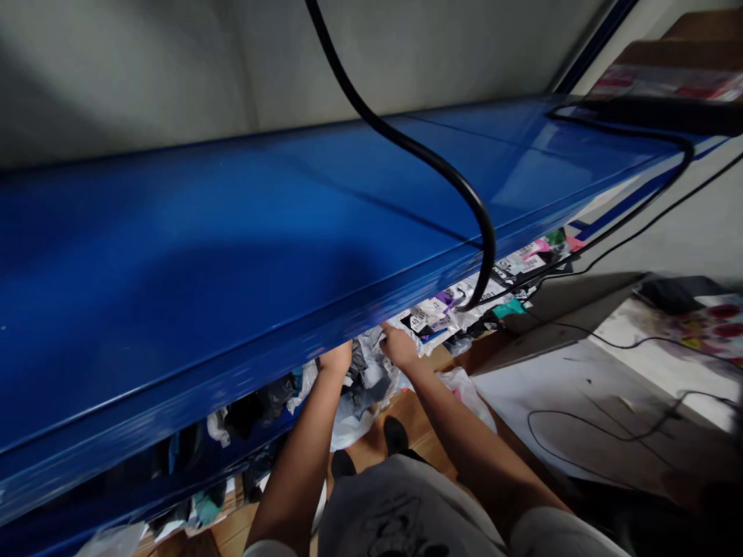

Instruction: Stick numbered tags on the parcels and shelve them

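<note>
Just under the front edge of the blue shelf [232, 278], my left hand [337, 359] reaches in among the packed goods. Its fingers are hidden by the shelf edge and the goods. My right hand [399, 346] is a little further right, its fingers curled in against the pile; what they grip, if anything, does not show clearly. Between the hands lies a grey and white bundle [371, 363] that looks like cloth in clear plastic. Beside my right hand are white-labelled plastic packets [433, 313]. A crumpled clear bag [303, 387] lies left of my left hand.
A thick black cable [429, 155] hangs across the shelf, and thinner cables run to the right. Cardboard boxes [685, 58] stand at the far right end. Dark bundles [249, 414] fill the lower level at left. A white plastic bag [467, 394] lies near my feet [395, 435].
</note>
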`<state>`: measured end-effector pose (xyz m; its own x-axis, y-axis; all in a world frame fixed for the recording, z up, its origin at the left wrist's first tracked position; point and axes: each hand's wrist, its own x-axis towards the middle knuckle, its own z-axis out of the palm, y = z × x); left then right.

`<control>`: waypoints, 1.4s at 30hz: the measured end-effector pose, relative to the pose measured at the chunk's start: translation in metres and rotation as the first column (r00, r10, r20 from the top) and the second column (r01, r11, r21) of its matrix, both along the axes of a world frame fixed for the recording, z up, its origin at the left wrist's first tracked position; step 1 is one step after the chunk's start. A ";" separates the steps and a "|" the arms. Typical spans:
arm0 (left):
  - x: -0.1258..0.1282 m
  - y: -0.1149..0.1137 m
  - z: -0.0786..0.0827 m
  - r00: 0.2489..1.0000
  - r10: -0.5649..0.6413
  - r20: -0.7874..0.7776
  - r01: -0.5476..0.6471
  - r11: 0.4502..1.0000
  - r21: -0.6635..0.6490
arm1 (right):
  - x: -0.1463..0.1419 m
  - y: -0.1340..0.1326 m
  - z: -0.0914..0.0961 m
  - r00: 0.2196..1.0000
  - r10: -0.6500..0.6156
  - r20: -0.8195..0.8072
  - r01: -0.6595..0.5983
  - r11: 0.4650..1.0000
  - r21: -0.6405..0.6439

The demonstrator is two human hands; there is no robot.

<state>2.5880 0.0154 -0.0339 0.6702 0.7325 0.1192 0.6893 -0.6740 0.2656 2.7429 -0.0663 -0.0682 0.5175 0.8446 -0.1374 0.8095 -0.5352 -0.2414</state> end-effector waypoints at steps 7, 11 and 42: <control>0.001 0.000 -0.008 0.997 0.058 0.050 -0.060 0.997 0.040 | 0.000 0.003 0.002 0.999 -0.034 0.025 0.034 0.999 -0.027; 0.001 0.000 -0.008 0.997 0.064 0.052 -0.066 0.997 0.030 | 0.001 0.003 0.002 0.999 -0.034 0.027 0.035 0.999 -0.012; -0.004 -0.013 0.020 0.997 -0.075 0.035 0.075 0.997 -0.019 | 0.025 -0.025 0.001 0.537 0.286 -0.793 0.285 0.824 0.490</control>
